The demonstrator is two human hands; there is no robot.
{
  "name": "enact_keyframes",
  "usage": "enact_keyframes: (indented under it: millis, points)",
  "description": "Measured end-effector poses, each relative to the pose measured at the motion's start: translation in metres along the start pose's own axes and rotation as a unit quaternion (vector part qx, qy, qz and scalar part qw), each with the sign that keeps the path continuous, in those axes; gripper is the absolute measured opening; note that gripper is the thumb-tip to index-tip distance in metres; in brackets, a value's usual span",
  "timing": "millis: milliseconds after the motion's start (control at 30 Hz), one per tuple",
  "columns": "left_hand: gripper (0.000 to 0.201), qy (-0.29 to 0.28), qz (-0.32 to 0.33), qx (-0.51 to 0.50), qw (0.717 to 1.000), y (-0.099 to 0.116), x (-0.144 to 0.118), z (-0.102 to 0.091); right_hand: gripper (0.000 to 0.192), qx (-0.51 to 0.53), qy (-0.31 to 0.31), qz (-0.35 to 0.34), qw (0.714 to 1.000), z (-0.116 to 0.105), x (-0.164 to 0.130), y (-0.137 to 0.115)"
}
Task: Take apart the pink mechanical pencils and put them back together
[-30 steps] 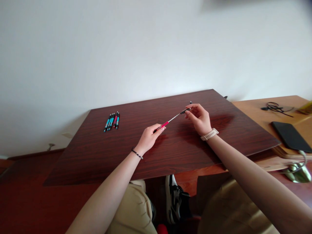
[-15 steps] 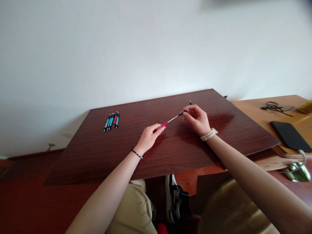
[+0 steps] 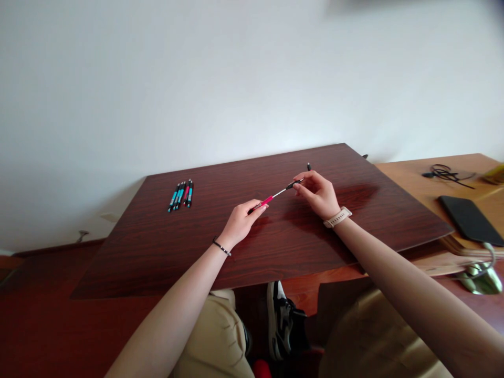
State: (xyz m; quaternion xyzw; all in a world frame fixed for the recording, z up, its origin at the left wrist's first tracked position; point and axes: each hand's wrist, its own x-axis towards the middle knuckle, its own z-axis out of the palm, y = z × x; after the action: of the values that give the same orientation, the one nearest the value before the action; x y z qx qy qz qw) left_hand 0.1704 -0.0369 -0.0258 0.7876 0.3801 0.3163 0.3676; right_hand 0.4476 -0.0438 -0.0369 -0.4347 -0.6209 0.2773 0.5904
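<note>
Both hands hold one pen (image 3: 276, 193) just above the dark worktop (image 3: 275, 247): the left hand (image 3: 239, 223) pinches its pink end, the right hand (image 3: 318, 193) grips its black end. A bunch of pens (image 3: 181, 195) lies well apart at the far left.

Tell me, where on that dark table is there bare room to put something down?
The dark table is bare along its near edge and between the row of pens and the left hand. It is crowded around the pink pen that both hands hold; the right hand grips its far end.
</note>
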Motion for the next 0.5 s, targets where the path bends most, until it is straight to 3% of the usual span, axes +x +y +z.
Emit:
enact_keyframes:
  millis: [200,500]
  points:
    - [0.035,-0.007,0.01,0.009,1.0,-0.0009,-0.0004,0.0018,0.033,-0.03,-0.13,0.02,0.991,0.0047,-0.0045,0.0004]
    - [0.037,-0.017,0.005,0.006,1.0,-0.0014,-0.0001,0.0011,0.032,-0.008,-0.145,0.031,0.989,0.0039,-0.0048,0.001]
